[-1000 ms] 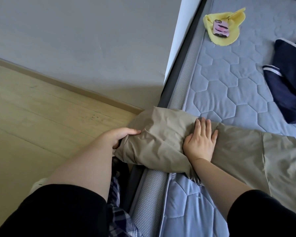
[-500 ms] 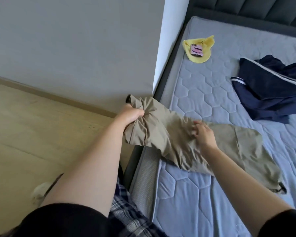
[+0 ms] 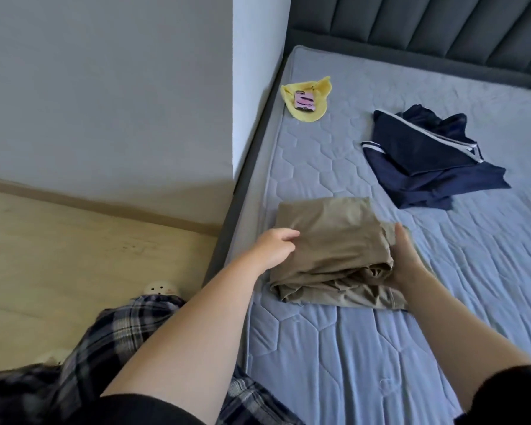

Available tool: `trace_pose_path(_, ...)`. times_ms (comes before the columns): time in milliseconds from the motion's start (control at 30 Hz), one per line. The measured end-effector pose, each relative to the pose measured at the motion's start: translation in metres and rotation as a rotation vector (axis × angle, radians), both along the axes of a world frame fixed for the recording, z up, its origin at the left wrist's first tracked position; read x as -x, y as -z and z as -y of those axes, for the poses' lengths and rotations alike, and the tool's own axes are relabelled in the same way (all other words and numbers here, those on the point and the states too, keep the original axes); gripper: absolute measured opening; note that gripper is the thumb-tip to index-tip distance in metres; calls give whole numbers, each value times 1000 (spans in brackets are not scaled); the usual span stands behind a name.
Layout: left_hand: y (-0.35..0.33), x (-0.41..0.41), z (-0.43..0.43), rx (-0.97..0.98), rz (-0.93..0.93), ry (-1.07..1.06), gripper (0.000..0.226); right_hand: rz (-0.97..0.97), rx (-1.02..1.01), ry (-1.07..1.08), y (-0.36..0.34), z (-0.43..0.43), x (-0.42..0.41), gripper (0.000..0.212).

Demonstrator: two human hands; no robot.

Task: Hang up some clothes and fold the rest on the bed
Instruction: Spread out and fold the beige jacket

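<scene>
A khaki garment lies folded into a thick rectangular bundle on the blue quilted mattress, close to the bed's left edge. My left hand rests on the bundle's left side, fingers loosely bent on the cloth. Along the bundle's right edge my right hand lies with straight fingers against the layers. A crumpled navy garment with white stripes sits further back on the mattress, to the right.
A yellow cloth with a pink phone on it lies near the mattress's far left corner. A dark padded headboard closes the back. Grey wall and wooden floor lie left of the bed frame.
The khaki garment's left end was lifted from the bed's edge and folded over to the right, giving a compact bundle. My right hand moved from on top of the cloth to its right side.
</scene>
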State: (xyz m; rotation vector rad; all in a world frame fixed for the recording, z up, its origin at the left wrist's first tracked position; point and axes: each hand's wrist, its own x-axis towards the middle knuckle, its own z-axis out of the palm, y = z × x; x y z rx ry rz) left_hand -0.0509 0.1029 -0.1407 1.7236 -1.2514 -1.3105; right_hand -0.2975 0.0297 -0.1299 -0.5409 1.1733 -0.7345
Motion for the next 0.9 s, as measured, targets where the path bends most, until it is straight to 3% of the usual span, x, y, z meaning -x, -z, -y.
trace_pose_path(133, 28, 2, 4, -52, 163, -221, 51, -9, 28, -161, -6, 2, 0, 81)
trace_pose_path(267, 39, 10, 7, -69, 68, -401, 56, -195, 43, -286, -21, 4, -14, 66)
trace_pose_path(400, 42, 14, 8, -87, 51, -414, 66, -433, 108, -391, -29, 1, -34, 32)
trace_pose_path(467, 42, 14, 7, -101, -2, -459, 61, -489, 88, -396, -35, -5, -43, 22)
trace_pose_path(600, 34, 4, 8, -224, -283, -538, 41, -429, 76, -388, -57, -18, -69, 5)
trace_pose_path(767, 18, -34, -5, -349, -842, -640, 38, -251, 238, -363, -89, -29, -127, 17)
trace_pose_path(900, 2, -56, -22, -314, -966, -660, 43, -239, 343, -459, -102, -33, -174, 18)
